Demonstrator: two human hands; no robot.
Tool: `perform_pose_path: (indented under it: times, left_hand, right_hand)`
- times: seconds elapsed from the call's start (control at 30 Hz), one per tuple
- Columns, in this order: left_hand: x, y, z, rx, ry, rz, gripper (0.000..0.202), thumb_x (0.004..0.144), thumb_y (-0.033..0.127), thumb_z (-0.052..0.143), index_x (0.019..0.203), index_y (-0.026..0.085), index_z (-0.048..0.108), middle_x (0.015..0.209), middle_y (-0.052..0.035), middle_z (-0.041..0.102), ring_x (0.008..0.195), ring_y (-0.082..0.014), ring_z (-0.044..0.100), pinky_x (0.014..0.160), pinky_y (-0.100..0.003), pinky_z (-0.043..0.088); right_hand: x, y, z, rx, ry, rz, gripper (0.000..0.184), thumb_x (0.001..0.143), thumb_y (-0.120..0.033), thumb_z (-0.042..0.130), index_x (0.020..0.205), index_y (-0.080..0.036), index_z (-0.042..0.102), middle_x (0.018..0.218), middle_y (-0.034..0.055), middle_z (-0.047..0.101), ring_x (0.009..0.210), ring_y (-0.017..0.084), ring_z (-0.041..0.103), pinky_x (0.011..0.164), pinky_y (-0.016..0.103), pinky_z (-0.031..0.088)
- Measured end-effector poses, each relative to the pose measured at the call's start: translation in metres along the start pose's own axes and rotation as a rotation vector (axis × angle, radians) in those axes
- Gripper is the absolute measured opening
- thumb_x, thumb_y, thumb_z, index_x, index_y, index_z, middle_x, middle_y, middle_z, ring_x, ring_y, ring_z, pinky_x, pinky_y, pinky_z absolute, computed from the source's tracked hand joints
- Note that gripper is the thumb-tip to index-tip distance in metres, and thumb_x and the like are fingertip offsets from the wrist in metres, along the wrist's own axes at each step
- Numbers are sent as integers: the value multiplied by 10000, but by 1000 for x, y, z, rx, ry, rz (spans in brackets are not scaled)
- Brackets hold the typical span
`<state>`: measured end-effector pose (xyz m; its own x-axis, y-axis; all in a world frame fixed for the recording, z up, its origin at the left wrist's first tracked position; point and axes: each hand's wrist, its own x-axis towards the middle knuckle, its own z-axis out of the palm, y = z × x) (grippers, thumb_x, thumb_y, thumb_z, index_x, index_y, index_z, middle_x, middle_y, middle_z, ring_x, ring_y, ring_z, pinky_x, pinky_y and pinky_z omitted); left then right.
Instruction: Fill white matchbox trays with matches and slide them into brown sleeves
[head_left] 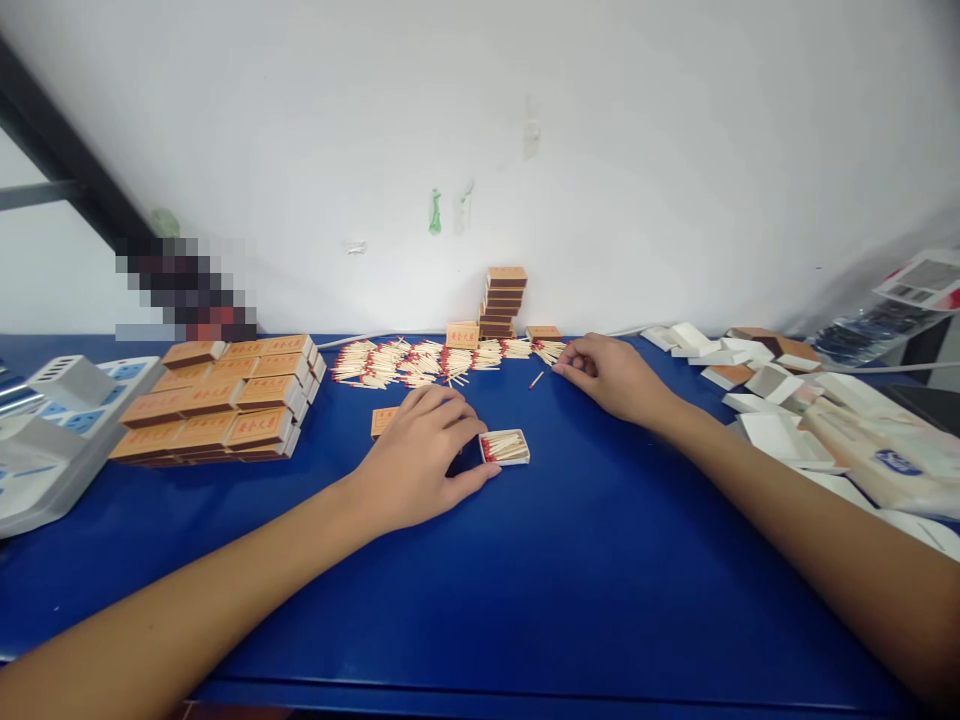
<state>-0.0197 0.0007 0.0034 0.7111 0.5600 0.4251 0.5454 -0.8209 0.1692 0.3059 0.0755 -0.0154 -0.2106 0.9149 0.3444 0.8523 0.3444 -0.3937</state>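
Observation:
A small white matchbox tray (505, 461) filled with red-tipped matches (506, 444) lies on the blue table. My left hand (424, 450) is closed on its left end, thumb at the near corner and fingers at the far side. An orange matchbox cover (382, 423) shows partly behind that hand. Farther up, my right hand (611, 375) pinches thumb and fingers together beside the small match pile (547, 351); what is between the fingertips is too small to make out. One loose match (536, 380) lies just left of the fingertips.
Loose matches (420, 361) spread along the wall, with a stack of matchboxes (504, 300) behind them. Filled rows of boxes (225, 400) and a power strip (90, 420) stand left. White trays (780, 430) and a tissue pack (877, 455) lie right.

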Motion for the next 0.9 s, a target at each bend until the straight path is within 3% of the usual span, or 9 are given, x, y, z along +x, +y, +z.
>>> perform_pose_path:
  times: [0.17,0.37,0.6,0.8,0.9]
  left_hand:
    - [1,1,-1,-2,-7,-2,305,1004,434,739,1172,179,737,1148,-96,767,1210,-320,639,1088,-520,482]
    - [1,0,0,2,-2,3,299,1005,427,735,1173,180,738,1139,-98,769,1205,-320,640,1080,-522,487]
    - [1,1,1,9,-12,3,309,1004,420,736,1171,161,738,1150,-104,766,1214,-324,641,1080,-517,487]
    - [2,1,0,1,-12,1,324,1005,423,735,1193,158,734,1166,-106,765,1215,-324,644,1079,-527,489]
    - [1,0,0,8,-18,2,331,1005,435,736,1197,165,731,1174,-107,764,1227,-325,637,1086,-524,489]
  right_hand:
    - [-1,-4,0,10,17,-54,239,959,-409,631,1040,-203,719,913,79,654,748,228,594,719,380,463]
    - [0,-7,4,-29,40,13,234,962,-417,616,857,-221,688,847,76,687,733,226,606,679,367,437]
    - [4,-12,12,-58,88,75,217,952,-418,643,866,-223,685,877,79,713,767,238,624,689,371,431]
    - [2,-12,3,-91,-24,108,208,989,-360,589,838,-222,631,853,85,707,755,236,616,691,368,418]
    - [-3,-11,-4,-61,-42,55,189,995,-349,572,877,-215,633,852,88,693,762,245,612,717,383,440]
